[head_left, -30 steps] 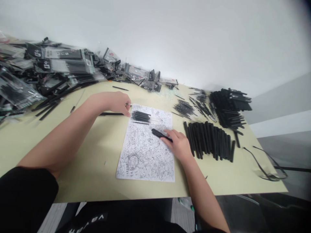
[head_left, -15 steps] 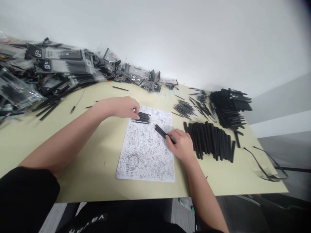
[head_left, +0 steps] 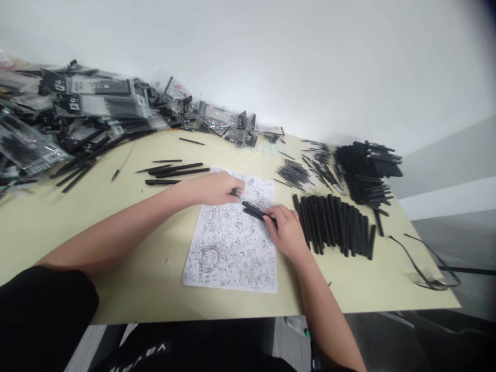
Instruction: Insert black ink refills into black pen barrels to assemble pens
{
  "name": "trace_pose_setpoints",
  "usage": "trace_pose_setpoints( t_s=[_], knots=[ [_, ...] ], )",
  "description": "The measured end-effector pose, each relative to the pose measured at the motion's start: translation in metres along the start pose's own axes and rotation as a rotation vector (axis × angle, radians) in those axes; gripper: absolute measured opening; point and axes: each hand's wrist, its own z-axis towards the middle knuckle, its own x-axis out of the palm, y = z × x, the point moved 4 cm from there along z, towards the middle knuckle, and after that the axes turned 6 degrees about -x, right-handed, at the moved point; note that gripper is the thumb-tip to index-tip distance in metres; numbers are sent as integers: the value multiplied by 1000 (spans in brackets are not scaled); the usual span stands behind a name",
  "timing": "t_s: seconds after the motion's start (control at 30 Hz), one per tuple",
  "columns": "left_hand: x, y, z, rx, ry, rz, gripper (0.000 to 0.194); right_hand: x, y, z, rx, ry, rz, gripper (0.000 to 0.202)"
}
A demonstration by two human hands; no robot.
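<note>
My right hand (head_left: 285, 229) grips a black pen barrel (head_left: 253, 211) that lies tilted over a scribbled sheet of paper (head_left: 231, 243). My left hand (head_left: 215, 188) is closed over the small bundle of thin black refills at the sheet's top, and only a dark tip (head_left: 234, 193) shows past the fingers. The two hands sit close, the refill tip a little left of the barrel's end. A few black pens (head_left: 176, 169) lie on the table left of my left hand.
A row of black barrels (head_left: 337, 223) lies right of my right hand, with a bigger heap (head_left: 368, 168) and loose refills (head_left: 294, 173) behind. Bagged pen packs (head_left: 77, 111) pile along the wall at left. A black cord (head_left: 420, 266) hangs by the right table edge.
My left hand slid right across the top of the sheet, covering the refill bundle and uncovering pens on its left. The right hand turned the barrel toward it.
</note>
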Motion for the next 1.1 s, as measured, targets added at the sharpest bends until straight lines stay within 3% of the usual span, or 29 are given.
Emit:
trace_pose_setpoints(
  t_s=[0.1, 0.27, 0.4, 0.53, 0.83, 0.97, 1.1],
  knots=[
    [10, -4, 4, 24, -41, -3, 20, -4, 2, 1, -47, -53, 83, 11],
    [14, -9, 4, 47, -1, -33, 16, -10, 2, 1, -42, -173, 277, 8],
    [18, -12, 4, 39, -19, -1, 23, -11, 2, 1, -34, -232, 303, 8],
    [22, -16, 5, 32, -43, 63, 12, -10, 1, 0, 7, -253, 298, 9],
    [-8, -15, -3, 32, -199, 86, 18, -14, -21, -9, 345, -301, 298, 32],
    [-17, -16, -7, 46, -264, 81, 18, -11, -23, -11, 391, -305, 423, 49],
    [-16, -18, -8, 31, -264, 98, 19, -11, -20, -13, 446, -360, 438, 52]
  ],
)
